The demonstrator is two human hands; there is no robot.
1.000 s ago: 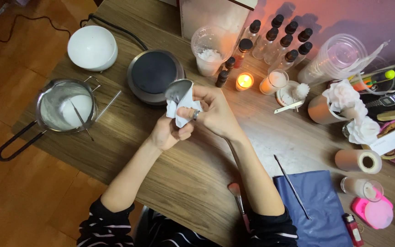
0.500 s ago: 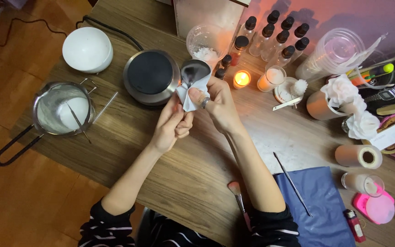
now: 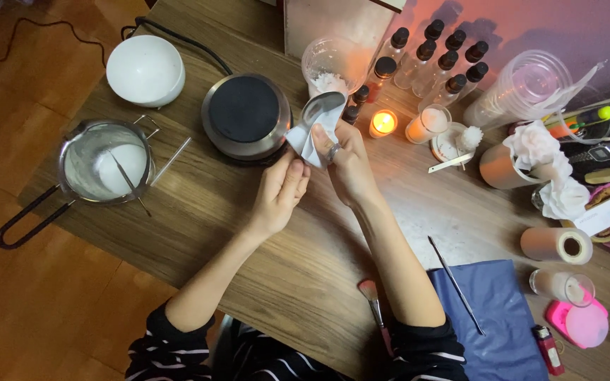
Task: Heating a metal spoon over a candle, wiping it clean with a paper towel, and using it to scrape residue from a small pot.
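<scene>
Both hands have travelled up and to the right since the earlier frames, from the bare middle of the wooden table (image 3: 199, 233) to a position level with the round black-topped heating plate (image 3: 246, 116), and the spoon bowl has turned upward, away from the person. Working left to right: a metal melting pot (image 3: 104, 161) with a looped handle sits at the left table edge holding white wax and a thin stirring rod; a white bowl (image 3: 145, 69) stands beyond it; the heating plate lies just left of the grip. The left hand (image 3: 280, 194) is curled, fingers closed on the lower edge of a white tissue (image 3: 303, 143). The right hand (image 3: 344, 161) is closed around the handle of a metal spoon (image 3: 321, 109), with the tissue wrapped over the neck below the bowl. The spoon's long axis runs from the right hand up and slightly left, bowl end farthest from the body, just clear of the plate rim. The right hand is the nearer to the spoon and carries it; the left touches the tissue only. Right of the grip stand a lit candle (image 3: 383, 123), a clear cup of white flakes (image 3: 333, 65), dark-capped bottles (image 3: 438, 56), and, near the table's front edge, a blue cloth (image 3: 492, 317)
</scene>
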